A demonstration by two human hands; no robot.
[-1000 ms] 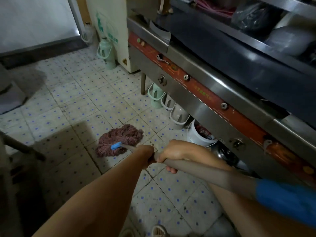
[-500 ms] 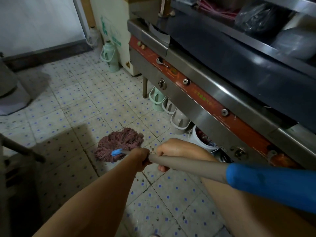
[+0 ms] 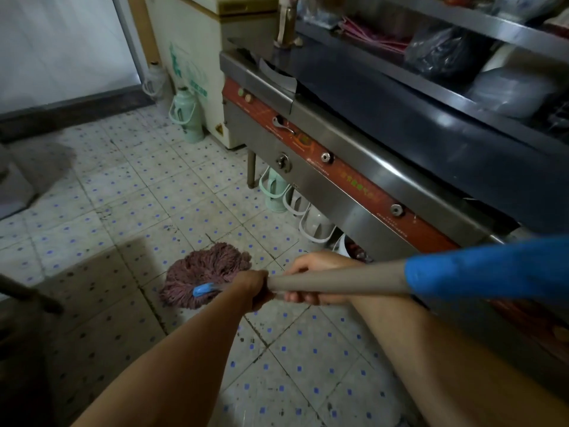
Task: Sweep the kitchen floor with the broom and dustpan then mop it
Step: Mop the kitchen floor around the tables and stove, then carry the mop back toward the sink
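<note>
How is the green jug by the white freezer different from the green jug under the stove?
The green jug by the white freezer stands out in the open, whole body showing, cap on top. The green jug under the stove is tucked beneath the steel front, its top hidden, with white jugs crowding beside it. Both are pale green, upright, with loop handles, standing on the tiled floor.

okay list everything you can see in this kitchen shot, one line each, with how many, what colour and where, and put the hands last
String mop head: one, maroon, flat on the floor.
Mop handle: one, grey with blue grip, running toward the camera.
Tiled floor: one, pale with blue dots, stained.
Steel stove: one, silver with red control strip, right.
Thermos flasks: two pale green, beside the cabinet and under the stove.
Cabinet: one, cream, far corner.
Left hand: grips the handle lower down.
Right hand: grips the handle just above.
</note>
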